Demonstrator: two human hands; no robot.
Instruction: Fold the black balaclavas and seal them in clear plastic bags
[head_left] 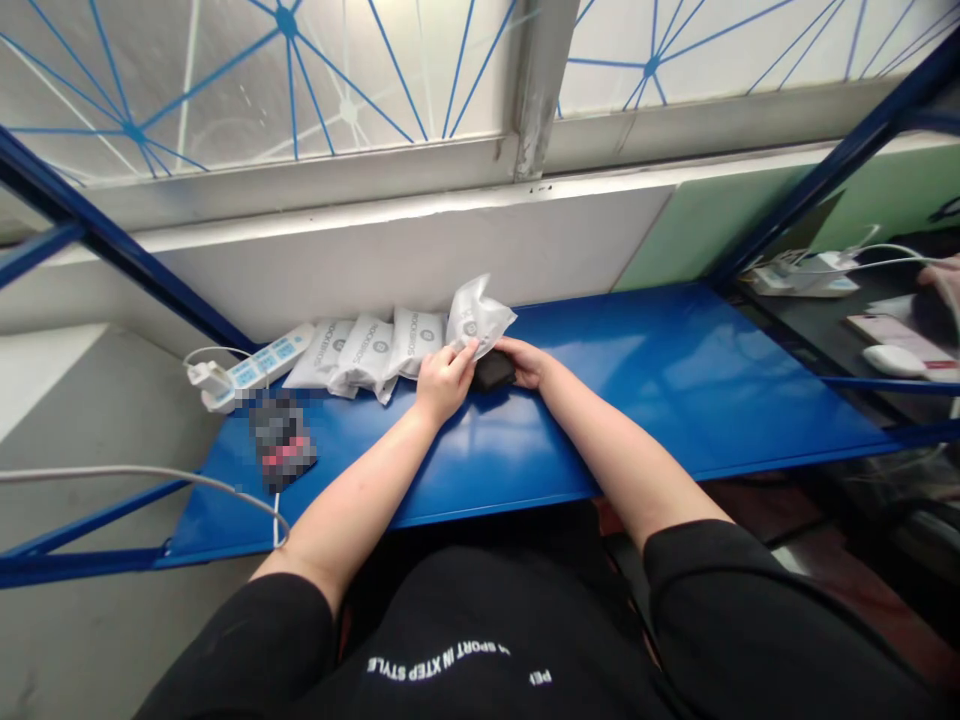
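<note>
Two bare hands low over a blue metal shelf [675, 385]: left grip [446, 382] and right grip [525, 360], close together near the back of the shelf. Left grip with fingers together, pinched on the bottom edge of a lifted white plastic pouch [476, 315]. Pouch up on one end and tilted, its top all crinkled, just in front of a white wall [375, 270]. Right grip with fingers together on top of a small black thing [493, 371], right beside the lifted pouch and touching the left fingertips. Clamped or only resting on it: no way to tell. Three more white pouches [365, 352] in a row to the left, flat on the shelf, side by side and lapping over each other a bit, each with dark print. Next to them, a white power strip [259, 365] with a plug [206, 382] at its end and a thin cable. Nearer the front, a blurred black and pink thing [282, 440] on the shelf. Far right, past the shelf, a white computer mouse [892, 360] and part of another person's hand [941, 280]. Black shirt with white letters [450, 665] at the bottom of the view.
</note>
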